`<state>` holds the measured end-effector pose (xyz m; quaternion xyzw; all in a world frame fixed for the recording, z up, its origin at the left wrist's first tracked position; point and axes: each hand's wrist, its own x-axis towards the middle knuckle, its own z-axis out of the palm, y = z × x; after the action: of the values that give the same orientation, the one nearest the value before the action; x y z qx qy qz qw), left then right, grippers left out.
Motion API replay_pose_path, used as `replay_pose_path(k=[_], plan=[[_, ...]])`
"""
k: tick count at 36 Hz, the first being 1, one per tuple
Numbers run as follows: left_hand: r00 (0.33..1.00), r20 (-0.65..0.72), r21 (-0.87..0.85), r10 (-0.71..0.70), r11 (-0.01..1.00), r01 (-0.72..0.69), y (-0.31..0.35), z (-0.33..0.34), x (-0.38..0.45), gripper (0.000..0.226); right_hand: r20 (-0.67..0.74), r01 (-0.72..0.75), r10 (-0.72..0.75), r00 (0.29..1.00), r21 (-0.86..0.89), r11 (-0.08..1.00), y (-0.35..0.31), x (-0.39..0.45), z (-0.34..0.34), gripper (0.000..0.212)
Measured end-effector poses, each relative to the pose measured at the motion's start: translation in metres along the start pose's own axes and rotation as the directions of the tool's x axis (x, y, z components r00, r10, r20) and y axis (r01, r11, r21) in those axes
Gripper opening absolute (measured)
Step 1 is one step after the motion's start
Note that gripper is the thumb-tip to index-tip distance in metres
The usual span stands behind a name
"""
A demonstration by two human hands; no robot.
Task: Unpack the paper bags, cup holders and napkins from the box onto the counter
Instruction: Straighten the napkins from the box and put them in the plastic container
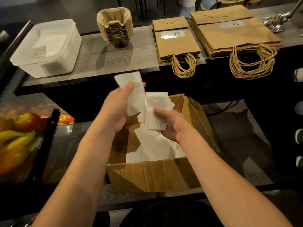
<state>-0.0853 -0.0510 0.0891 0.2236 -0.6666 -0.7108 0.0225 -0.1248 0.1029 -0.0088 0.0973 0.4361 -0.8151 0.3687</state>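
From the head view, your left hand (120, 104) pinches a sheaf of napkins (134, 92) above the box (152, 176), and your right hand (170, 125) clasps a looser bunch, likely to square them up. More lie loose inside the box. Beyond the box, the cup holders (114, 28) and paper bags (177, 41) already sit on the counter (101, 63).

Over an open cardboard box (154, 176), a left hand (117, 110) and right hand (172, 126) each clutch white napkins (136, 94), while paper bags (177, 41), cup holders (114, 27) and a plastic tub (47, 48) sit on the surface (105, 61).
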Motion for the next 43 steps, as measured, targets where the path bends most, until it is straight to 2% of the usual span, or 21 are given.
replay_pose_path(k=[1, 3, 6, 8, 10, 17, 20, 24, 30, 32, 35, 37, 39, 40, 42, 43], plan=[[1.000, 0.023, 0.052, -0.010, 0.999, 0.009, -0.003, 0.003, -0.001, 0.028, 0.003, 0.001, -0.001, 1.000, 0.006, 1.000, 0.001, 0.001, 0.002, 0.053], [0.999, 0.024, 0.267, 0.026, 0.963, -0.031, -0.009, 0.011, -0.001, 0.033, 0.026, 0.003, -0.003, 1.000, -0.003, 1.000, 0.001, 0.001, 0.007, 0.048], [0.984, 0.034, 0.550, 0.173, 0.819, -0.163, -0.017, 0.021, -0.001, 0.029, 0.078, 0.013, -0.011, 0.997, -0.024, 1.000, 0.002, -0.002, 0.013, 0.033], [0.973, 0.031, 0.642, 0.228, 0.742, -0.194, -0.022, 0.022, 0.000, 0.041, 0.102, 0.022, -0.018, 0.995, -0.036, 0.999, 0.001, -0.005, 0.015, 0.025], [0.963, 0.008, 0.675, 0.270, 0.709, -0.204, -0.028, 0.020, 0.003, 0.049, 0.107, 0.023, -0.019, 0.994, -0.037, 0.999, 0.001, -0.006, 0.016, 0.026], [0.930, -0.009, 0.634, 0.367, 0.722, -0.279, -0.034, 0.016, 0.000, 0.049, 0.102, -0.036, 0.035, 0.994, 0.007, 0.999, 0.002, -0.005, 0.016, 0.049], [0.937, -0.011, 0.556, 0.349, 0.781, -0.285, -0.031, 0.018, -0.004, 0.033, 0.151, -0.069, 0.051, 0.987, 0.118, 0.991, 0.001, -0.005, 0.015, 0.056], [0.926, 0.006, 0.591, 0.377, 0.746, -0.307, -0.034, 0.025, -0.006, 0.010, 0.221, -0.054, 0.017, 0.975, 0.161, 0.985, -0.002, -0.011, 0.017, 0.069], [0.880, 0.030, 0.500, 0.474, 0.755, -0.424, -0.037, 0.027, -0.012, 0.008, 0.208, -0.051, 0.015, 0.978, 0.166, 0.985, -0.005, -0.014, 0.017, 0.045], [0.882, -0.025, 0.474, 0.470, 0.782, -0.404, -0.038, 0.025, -0.011, 0.009, 0.217, -0.050, 0.012, 0.976, 0.172, 0.984, -0.005, -0.014, 0.017, 0.045], [0.919, -0.123, 0.354, 0.376, 0.881, -0.313, -0.037, 0.024, -0.008, 0.008, 0.184, -0.042, 0.009, 0.983, 0.176, 0.984, -0.004, -0.016, 0.015, 0.042], [0.933, -0.132, 0.352, 0.335, 0.896, -0.272, -0.038, 0.023, -0.003, 0.009, 0.152, -0.031, 0.004, 0.988, 0.178, 0.984, -0.002, -0.015, 0.015, 0.035], [0.936, -0.081, 0.476, 0.342, 0.839, -0.265, -0.040, 0.025, 0.003, 0.020, 0.122, -0.009, -0.007, 0.992, 0.133, 0.991, 0.000, -0.013, 0.017, 0.033], [0.930, -0.059, 0.565, 0.362, 0.780, -0.268, -0.042, 0.025, 0.006, 0.036, 0.104, -0.002, -0.010, 0.994, 0.114, 0.993, 0.001, -0.012, 0.018, 0.036], [0.890, -0.050, 0.737, 0.454, 0.618, -0.274, -0.049, 0.023, 0.011, 0.070, 0.052, 0.001, -0.006, 0.999, 0.085, 0.996, 0.003, -0.009, 0.018, 0.037], [0.851, -0.041, 0.796, 0.523, 0.532, -0.288, -0.051, 0.021, 0.011, 0.078, 0.021, -0.003, 0.001, 1.000, 0.071, 0.997, 0.005, -0.009, 0.018, 0.037]])
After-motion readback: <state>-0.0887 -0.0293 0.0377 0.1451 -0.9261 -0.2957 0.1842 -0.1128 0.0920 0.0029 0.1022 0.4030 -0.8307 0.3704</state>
